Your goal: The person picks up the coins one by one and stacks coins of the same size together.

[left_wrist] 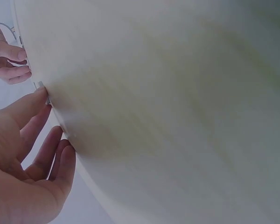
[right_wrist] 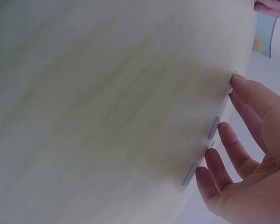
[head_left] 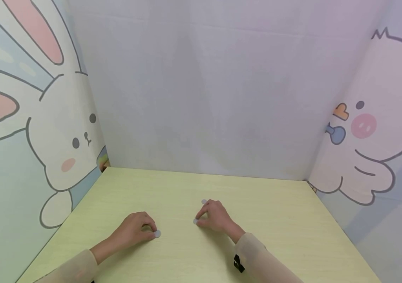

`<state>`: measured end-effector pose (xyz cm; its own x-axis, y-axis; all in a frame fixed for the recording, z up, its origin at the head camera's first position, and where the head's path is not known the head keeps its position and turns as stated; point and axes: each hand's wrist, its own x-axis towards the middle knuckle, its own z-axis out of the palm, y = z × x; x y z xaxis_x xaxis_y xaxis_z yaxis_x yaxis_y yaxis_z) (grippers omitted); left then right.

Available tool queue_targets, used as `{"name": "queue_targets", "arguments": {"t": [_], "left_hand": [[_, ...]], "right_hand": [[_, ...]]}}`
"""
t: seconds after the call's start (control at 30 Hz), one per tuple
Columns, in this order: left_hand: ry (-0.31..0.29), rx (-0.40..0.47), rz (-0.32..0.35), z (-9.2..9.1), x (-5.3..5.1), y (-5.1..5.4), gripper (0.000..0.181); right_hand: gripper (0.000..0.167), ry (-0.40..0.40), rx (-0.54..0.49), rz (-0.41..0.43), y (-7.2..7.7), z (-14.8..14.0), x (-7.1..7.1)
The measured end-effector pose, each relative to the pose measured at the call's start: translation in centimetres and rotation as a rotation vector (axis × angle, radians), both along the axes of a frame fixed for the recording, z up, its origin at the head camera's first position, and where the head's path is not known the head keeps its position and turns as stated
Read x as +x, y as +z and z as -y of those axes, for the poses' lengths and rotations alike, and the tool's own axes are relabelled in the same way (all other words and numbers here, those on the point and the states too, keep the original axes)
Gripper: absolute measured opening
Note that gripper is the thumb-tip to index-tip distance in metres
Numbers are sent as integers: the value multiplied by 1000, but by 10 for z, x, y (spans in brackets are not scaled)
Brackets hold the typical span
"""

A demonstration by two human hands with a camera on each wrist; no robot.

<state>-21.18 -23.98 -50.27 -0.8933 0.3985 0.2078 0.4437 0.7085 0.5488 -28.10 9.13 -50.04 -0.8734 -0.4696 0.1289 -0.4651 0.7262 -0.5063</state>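
Note:
In the head view, my left hand [head_left: 132,230] is low over the table and pinches a small flat grey disc [head_left: 157,234] between thumb and forefinger. The left wrist view shows that disc [left_wrist: 41,86] edge-on at the fingertips. Right of centre, my right hand [head_left: 216,217] pinches a second grey disc [head_left: 195,221] at the table. Just beyond its knuckles lies another disc [head_left: 204,201]. From the right wrist, a disc [right_wrist: 214,127] and another disc [right_wrist: 190,174] show edge-on beside the other fingertips; my hand hides part of this area from the head camera.
A pale yellow table [head_left: 264,204] spreads under both hands. Behind it hangs a plain light curtain [head_left: 201,98]. Printed side cloths flank it, with a rabbit [head_left: 59,129] on the left and a white chick-like figure [head_left: 391,90] on the right.

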Motion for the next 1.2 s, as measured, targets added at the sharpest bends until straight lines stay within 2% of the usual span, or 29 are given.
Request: {"name": "queue_targets", "arguments": {"t": [0.67, 0.9, 1.2], "left_hand": [[18, -12, 9, -1, -1, 0, 11], [23, -13, 19, -1, -1, 0, 10], [22, -9, 21, -2, 0, 1, 11]], "right_hand": [[4, 23, 2, -5, 1, 3, 4], [5, 65, 26, -46, 1, 6, 3], [6, 54, 47, -50, 1, 8, 8]]}}
